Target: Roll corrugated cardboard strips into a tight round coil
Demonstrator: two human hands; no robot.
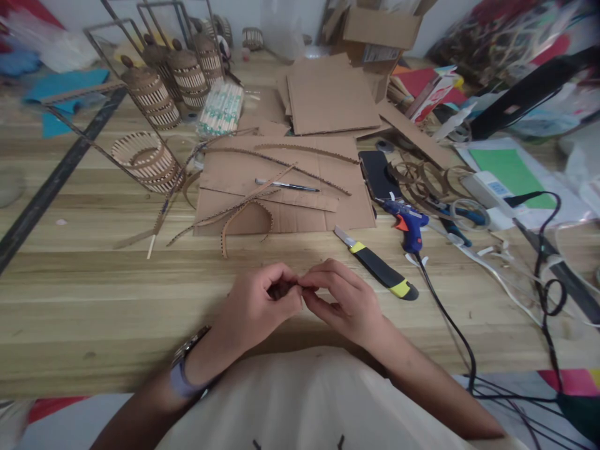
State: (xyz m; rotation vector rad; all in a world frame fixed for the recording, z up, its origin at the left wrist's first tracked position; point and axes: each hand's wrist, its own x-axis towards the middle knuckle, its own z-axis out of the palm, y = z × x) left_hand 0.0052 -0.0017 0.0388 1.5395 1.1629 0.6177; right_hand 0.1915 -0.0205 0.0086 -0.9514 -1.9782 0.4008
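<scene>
My left hand [262, 303] and my right hand [344, 300] meet at the table's front edge, fingertips pinched together. Something small and dark may be between them, but the fingers hide it. Just right of my right hand lies a utility knife [379, 267] with black and yellow handle, its blade out. Ahead of both hands, corrugated cardboard strips [248, 219] lie crossed over a flat cardboard sheet [290, 220]. A pen [288, 185] rests among the strips.
A blue hot glue gun [410, 228] with a black cord lies at right, near a phone [379, 175] and coiled strips [422, 178]. Stacked cardboard [332, 94] sits behind. At left stand cardboard-and-stick lanterns [150, 100] and a round stick basket [147, 164].
</scene>
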